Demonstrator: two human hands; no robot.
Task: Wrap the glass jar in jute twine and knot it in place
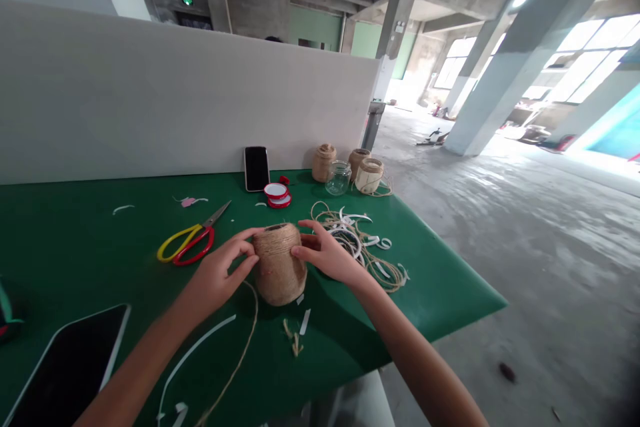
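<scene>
Between my two hands a jar wrapped in jute twine (280,268) stands on the green tabletop, its dark round mouth facing up. My left hand (226,265) grips the jar's left side near the rim, thumb and fingers bent against the twine. On the other side, my right hand (323,250) presses its thumb on the front of the wrapping, with the fingers at the upper right edge. A loose twine tail (250,337) runs from the jar's left side down towards the near edge. Scissors (193,240) with one yellow and one red handle lie left of the jar.
Tangled twine and white strips (365,247) lie to the right. Behind stand a clear glass jar (339,178), several twine-wrapped jars, red-rimmed tape rolls (277,193) and a phone (257,169) against a white partition (190,100). A tablet-like device (70,367) lies at near left.
</scene>
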